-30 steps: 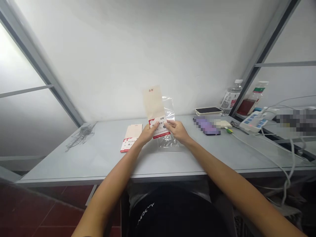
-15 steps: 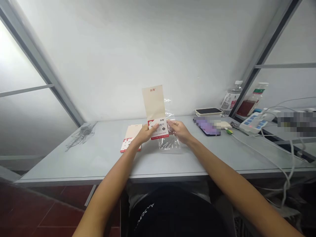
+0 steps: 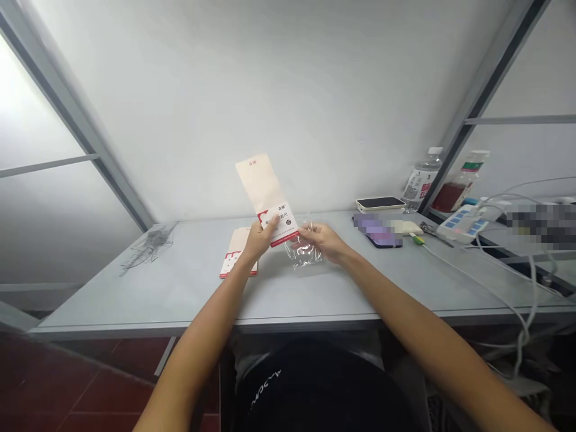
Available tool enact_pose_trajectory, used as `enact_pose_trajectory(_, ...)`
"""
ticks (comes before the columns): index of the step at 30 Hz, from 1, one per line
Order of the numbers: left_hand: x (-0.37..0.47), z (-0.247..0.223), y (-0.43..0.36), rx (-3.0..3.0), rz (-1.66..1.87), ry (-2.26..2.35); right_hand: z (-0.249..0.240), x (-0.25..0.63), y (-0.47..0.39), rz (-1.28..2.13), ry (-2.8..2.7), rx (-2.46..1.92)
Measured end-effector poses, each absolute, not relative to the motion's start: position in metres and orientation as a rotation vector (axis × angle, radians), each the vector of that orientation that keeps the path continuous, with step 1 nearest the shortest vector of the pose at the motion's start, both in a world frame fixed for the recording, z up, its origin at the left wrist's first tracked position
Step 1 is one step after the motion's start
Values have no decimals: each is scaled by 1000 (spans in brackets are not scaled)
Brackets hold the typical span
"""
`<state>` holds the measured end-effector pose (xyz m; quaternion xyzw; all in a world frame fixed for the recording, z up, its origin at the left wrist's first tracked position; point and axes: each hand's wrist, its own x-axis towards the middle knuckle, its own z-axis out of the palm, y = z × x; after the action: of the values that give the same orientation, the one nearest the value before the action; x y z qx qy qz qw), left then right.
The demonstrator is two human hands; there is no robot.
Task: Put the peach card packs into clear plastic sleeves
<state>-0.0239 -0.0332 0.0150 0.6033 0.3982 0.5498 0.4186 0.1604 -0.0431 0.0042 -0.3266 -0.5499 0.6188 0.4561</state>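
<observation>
While the left hand [image 3: 255, 240] pinches the stiff, light card [image 3: 266, 197] by its lower red end, tilted above the table [image 3: 180, 294], the right hand [image 3: 321, 240] grips the limp, slippery clear sleeve [image 3: 306, 255] just beside it

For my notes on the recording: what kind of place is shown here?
Probably a small packing workstation: a pale grey table against a white wall, a stack of beige-and-red cards, and a white power strip.

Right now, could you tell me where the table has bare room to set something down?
The near strip of the table is bare, as is the stretch between the wire bundle and the card stack. The right end is crowded: phones, bottles, power strip, cables.
</observation>
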Motion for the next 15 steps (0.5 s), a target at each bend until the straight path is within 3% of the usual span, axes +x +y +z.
enact_pose_trajectory(8,-22,20,-31,1210,1379,808,6,163,-41,1550,-1352,-831)
enact_pose_trajectory(15,-32,27,-30,1121,1499,783,5,166,-39,1329,-1287,-949)
